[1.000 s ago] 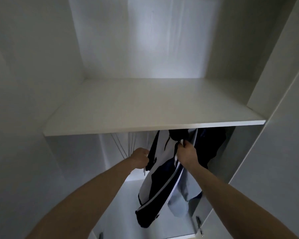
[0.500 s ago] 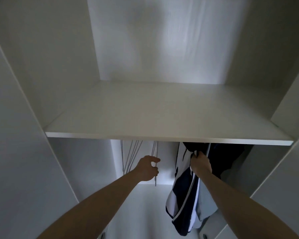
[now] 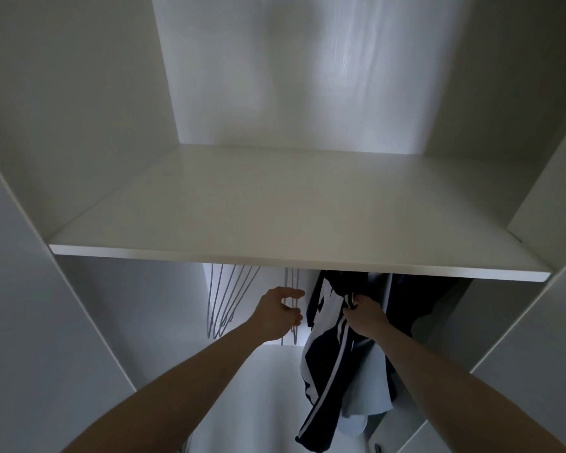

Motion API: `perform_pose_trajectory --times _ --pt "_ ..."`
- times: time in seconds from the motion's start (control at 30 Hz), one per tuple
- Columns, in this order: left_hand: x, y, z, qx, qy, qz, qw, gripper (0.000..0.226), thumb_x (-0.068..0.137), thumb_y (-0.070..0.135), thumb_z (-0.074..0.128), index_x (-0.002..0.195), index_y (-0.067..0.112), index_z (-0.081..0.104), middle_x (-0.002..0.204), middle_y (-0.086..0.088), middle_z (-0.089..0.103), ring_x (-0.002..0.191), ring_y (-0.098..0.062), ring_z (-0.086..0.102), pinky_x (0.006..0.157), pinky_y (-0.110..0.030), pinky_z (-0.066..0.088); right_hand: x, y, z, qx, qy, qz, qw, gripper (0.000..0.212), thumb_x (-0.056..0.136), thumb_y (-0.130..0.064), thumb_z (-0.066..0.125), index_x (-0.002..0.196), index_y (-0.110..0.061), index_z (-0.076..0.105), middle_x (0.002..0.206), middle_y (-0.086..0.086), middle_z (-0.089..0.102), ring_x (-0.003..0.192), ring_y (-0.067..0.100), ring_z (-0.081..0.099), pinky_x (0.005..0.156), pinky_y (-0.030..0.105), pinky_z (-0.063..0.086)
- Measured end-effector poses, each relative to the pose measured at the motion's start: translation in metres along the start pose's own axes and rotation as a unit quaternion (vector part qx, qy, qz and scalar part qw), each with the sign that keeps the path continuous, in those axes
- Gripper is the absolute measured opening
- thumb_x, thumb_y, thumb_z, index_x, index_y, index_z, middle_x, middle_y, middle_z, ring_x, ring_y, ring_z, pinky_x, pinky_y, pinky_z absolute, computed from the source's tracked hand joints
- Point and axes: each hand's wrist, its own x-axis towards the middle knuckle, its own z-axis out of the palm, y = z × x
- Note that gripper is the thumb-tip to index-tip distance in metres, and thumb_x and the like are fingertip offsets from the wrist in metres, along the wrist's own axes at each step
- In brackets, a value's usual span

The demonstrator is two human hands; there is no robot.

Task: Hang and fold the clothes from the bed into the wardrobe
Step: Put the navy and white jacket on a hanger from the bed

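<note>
Under the shelf, the left hand now pinches a bare hanger; the right hand still grips the jacket, so hanging comes next.

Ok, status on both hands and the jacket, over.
Left hand at an empty wire hanger. Right hand grips navy-and-white jacket under the shelf. Nothing blocking.

Two hands reach into one white wardrobe: the left hand and the right hand. One shelf spans mid-frame. Below it hang about seven thin wire hangers, the exact count unclear, and at least three garments: one navy-and-white striped jacket, one pale blue garment, one dark garment.
</note>
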Motion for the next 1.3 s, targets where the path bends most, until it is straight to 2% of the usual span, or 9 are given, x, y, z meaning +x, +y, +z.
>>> perform_pose_trajectory --times 0.1,0.3,0.5,0.6,0.73,0.83,0.93,1.07,1.3 --pt "-0.004 0.001 0.005 0.016 -0.001 0.008 1.0 0.038 0.093 -0.006 0.065 0.126 0.01 0.068 0.109 -0.015 0.07 0.09 -0.038 0.074 0.085 -0.043 0.063 0.002 0.006 0.003 -0.002 0.006 0.005 1.0 0.011 0.1 -0.023 0.058 0.099 -0.013 0.062 0.107 0.01 0.069 0.103 0.03 0.066 0.08 0.028 0.049" --pt "-0.025 -0.004 0.007 0.012 -0.007 0.024 1.0 0.036 0.095 -0.005 0.062 0.124 0.015 0.069 0.099 -0.01 0.071 0.082 -0.026 0.074 0.075 -0.036 0.064 -0.012 0.01 0.013 0.084 0.087 0.002 0.993 0.044 0.092 -0.024 0.071 0.132 -0.013 0.055 0.123 0.009 0.063 0.098 0.024 0.062 0.08 0.029 0.047" --pt "-0.03 0.007 0.0 0.023 0.001 0.03 0.999 0.036 0.096 0.002 0.063 0.118 0.029 0.072 0.087 -0.012 0.076 0.083 -0.031 0.075 0.075 -0.044 0.064 -0.046 0.015 0.028 0.141 0.171 -0.057 0.974 0.044 0.088 -0.011 0.073 0.128 -0.016 0.054 0.127 0.004 0.052 0.093 0.019 0.06 0.083 0.034 0.053" --pt "-0.035 0.014 0.004 0.02 -0.004 0.039 0.999 0.036 0.096 -0.001 0.063 0.12 0.024 0.072 0.084 -0.009 0.074 0.076 -0.016 0.075 0.071 -0.029 0.062 -0.063 0.014 0.03 0.195 0.176 -0.063 0.963 0.038 0.089 -0.006 0.072 0.117 -0.026 0.055 0.122 0.007 0.058 0.091 0.022 0.066 0.088 0.04 0.057" --pt "-0.053 0.016 0.009 0.015 -0.005 0.04 0.999 0.035 0.096 0.0 0.063 0.123 0.02 0.072 0.077 -0.006 0.074 0.07 -0.009 0.073 0.067 -0.016 0.056 -0.088 0.016 0.034 0.231 0.174 -0.066 0.955 0.038 0.09 -0.001 0.071 0.11 -0.03 0.056 0.113 0.004 0.063 0.09 0.018 0.067 0.081 0.026 0.054" --pt "-0.074 0.009 0.01 0.01 -0.01 0.034 0.999 0.035 0.097 -0.003 0.062 0.123 0.017 0.072 0.084 -0.011 0.074 0.076 -0.013 0.074 0.071 -0.024 0.061 -0.11 0.02 0.035 0.24 0.161 -0.069 0.955 0.038 0.092 -0.002 0.07 0.102 -0.036 0.057 0.095 -0.004 0.066 0.076 0.009 0.067 0.071 0.014 0.051" --pt "-0.1 -0.003 0.007 0.024 -0.024 0.026 0.999 0.038 0.097 -0.003 0.06 0.12 0.025 0.073 0.099 -0.008 0.074 0.085 -0.017 0.074 0.073 -0.031 0.063 -0.135 0.022 0.035 0.266 0.141 -0.062 0.952 0.036 0.093 -0.001 0.068 0.1 -0.035 0.061 0.077 -0.007 0.065 0.061 0.002 0.062 0.066 0.019 0.051" --pt "-0.137 -0.02 -0.006 0.046 -0.023 0.011 0.999 0.041 0.097 0.0 0.059 0.113 0.035 0.074 0.093 0.001 0.076 0.084 -0.02 0.074 0.07 -0.035 0.064 -0.168 0.02 0.043 0.276 0.1 -0.029 0.956 0.021 0.097 -0.002 0.064 0.109 -0.019 0.065 0.099 0.005 0.069 0.075 0.011 0.066 0.074 0.025 0.051" --pt "-0.182 -0.033 -0.042 0.047 -0.111 0.024 0.992 0.033 0.089 0.001 0.067 0.098 0.032 0.074 0.102 0.011 0.073 0.074 -0.025 0.076 0.062 -0.027 0.058 -0.238 0.008 0.064 0.294 0.099 0.061 0.949 0.023 0.099 0.001 0.056 0.112 -0.016 0.066 0.106 0.006 0.069 0.061 0.007 0.064 0.049 0.012 0.044"
